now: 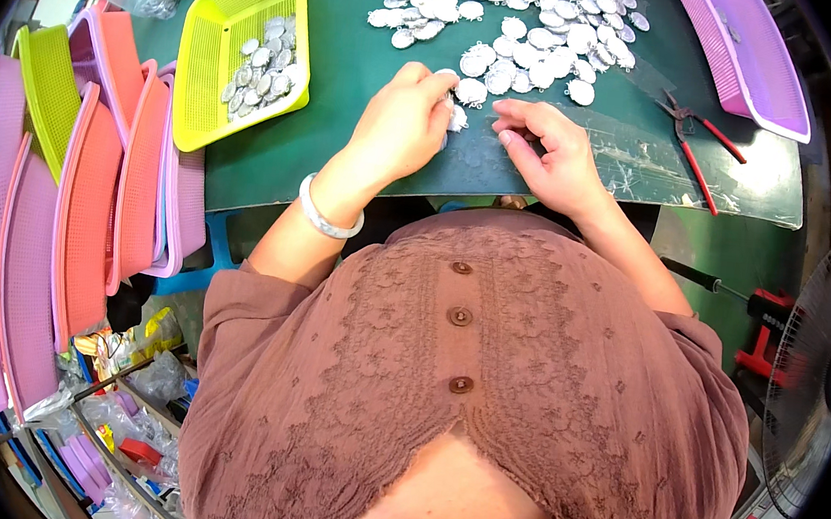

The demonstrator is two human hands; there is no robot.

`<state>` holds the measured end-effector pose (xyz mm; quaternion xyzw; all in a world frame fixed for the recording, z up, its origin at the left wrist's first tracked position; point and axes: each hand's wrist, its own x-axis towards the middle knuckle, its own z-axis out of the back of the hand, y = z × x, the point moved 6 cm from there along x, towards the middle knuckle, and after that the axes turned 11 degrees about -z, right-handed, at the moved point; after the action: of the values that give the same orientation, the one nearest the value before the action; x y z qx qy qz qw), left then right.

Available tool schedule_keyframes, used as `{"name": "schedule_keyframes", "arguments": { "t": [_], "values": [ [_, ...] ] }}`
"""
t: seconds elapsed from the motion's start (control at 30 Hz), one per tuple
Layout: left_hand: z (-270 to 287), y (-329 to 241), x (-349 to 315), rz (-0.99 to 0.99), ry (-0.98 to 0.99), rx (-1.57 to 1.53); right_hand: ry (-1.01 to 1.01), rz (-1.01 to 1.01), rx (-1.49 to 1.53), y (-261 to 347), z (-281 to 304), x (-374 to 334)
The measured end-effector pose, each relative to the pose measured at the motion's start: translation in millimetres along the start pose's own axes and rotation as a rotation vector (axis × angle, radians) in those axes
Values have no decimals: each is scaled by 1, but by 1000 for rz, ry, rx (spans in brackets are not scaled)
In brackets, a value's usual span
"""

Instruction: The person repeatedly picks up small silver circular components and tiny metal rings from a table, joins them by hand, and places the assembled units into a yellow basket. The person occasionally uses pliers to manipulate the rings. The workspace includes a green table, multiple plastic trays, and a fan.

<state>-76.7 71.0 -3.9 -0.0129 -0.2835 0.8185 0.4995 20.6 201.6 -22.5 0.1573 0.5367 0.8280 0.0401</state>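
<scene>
Round silver-grey discs, each with a small loop at its edge, lie in a loose heap on the green tabletop. My left hand, with a pale bangle on its wrist, is at the near side of the heap. Its thumb and fingers are pinched around a disc, which they partly cover. Just to the right, my right hand rests near the table edge. Its fingers are bent, and the thumb and index finger stand apart with nothing visible between them.
A yellow-green basket holding more discs stands to the left. Red-handled pliers lie on the right, below a purple basket. Stacked coloured baskets crowd the left side. A fan stands at the right.
</scene>
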Motion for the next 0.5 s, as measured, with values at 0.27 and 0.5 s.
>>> {"name": "schedule_keyframes", "arguments": {
  "t": [0.27, 0.5],
  "values": [
    [2, 20, 12, -35, -40, 100, -3, 13, 4, 0, 1, 0],
    [3, 32, 16, 201, 59, -127, 12, 3, -3, 1, 1, 0]
  ]
}}
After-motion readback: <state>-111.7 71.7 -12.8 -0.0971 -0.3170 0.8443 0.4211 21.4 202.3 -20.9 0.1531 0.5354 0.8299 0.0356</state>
